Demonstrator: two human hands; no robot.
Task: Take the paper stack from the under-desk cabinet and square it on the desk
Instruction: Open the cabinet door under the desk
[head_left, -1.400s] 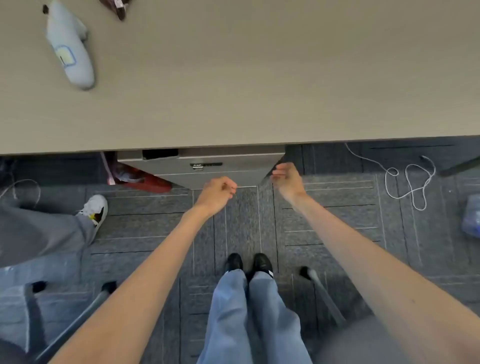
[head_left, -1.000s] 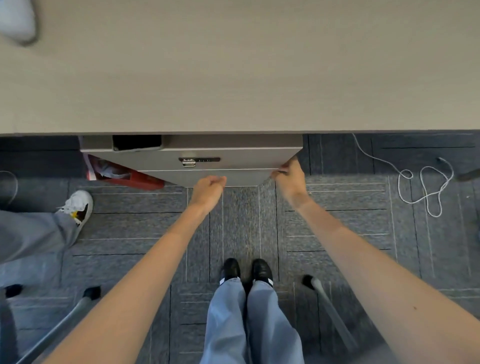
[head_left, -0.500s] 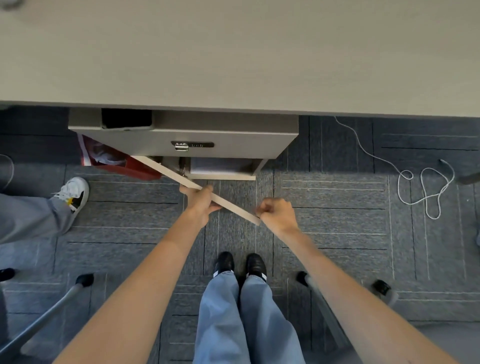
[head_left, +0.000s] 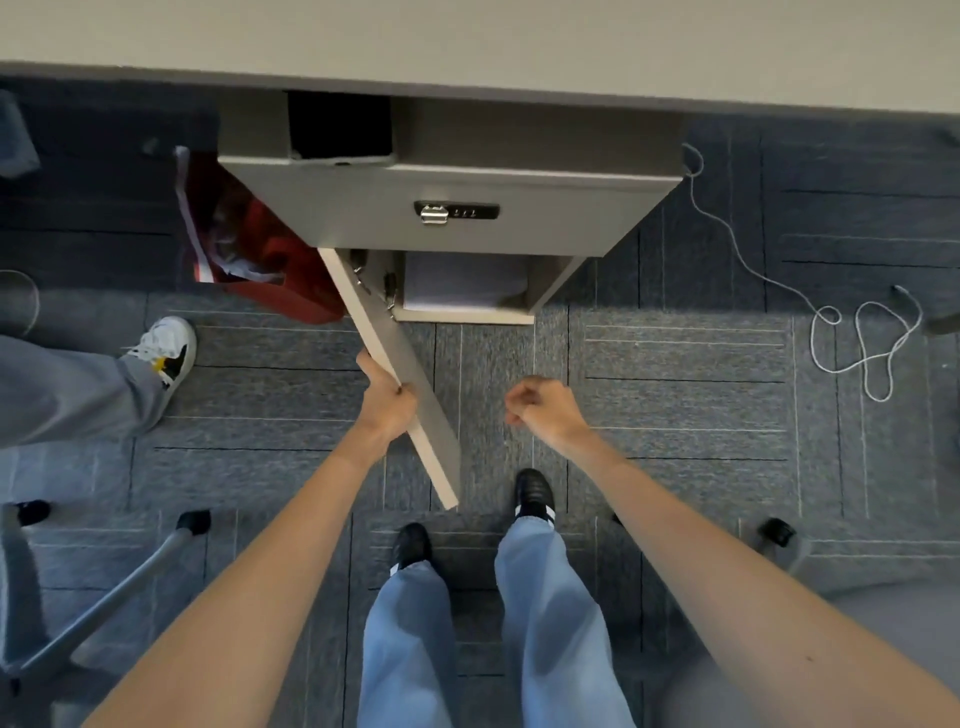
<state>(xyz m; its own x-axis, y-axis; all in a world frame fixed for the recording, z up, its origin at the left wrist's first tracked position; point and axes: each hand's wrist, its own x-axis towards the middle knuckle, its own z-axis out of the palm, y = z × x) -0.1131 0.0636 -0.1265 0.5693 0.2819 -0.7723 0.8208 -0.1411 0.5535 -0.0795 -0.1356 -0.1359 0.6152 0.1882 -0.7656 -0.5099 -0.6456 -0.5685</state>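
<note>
White paper stack (head_left: 462, 283) now shows inside the cabinet (head_left: 467, 218), upper centre: the door (head_left: 400, 358) has swung wider, left hand (head_left: 384, 410) gripping its edge, right hand (head_left: 540, 413) off it, curled, empty, free to reach in

left hand (head_left: 387, 402) gripping open cabinet door (head_left: 395, 364), paper stack (head_left: 462, 283) inside (right hand (head_left: 540, 410) curled)

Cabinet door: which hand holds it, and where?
The left hand grips the open beige cabinet door by its top edge, midway along; the right hand holds nothing.
</note>
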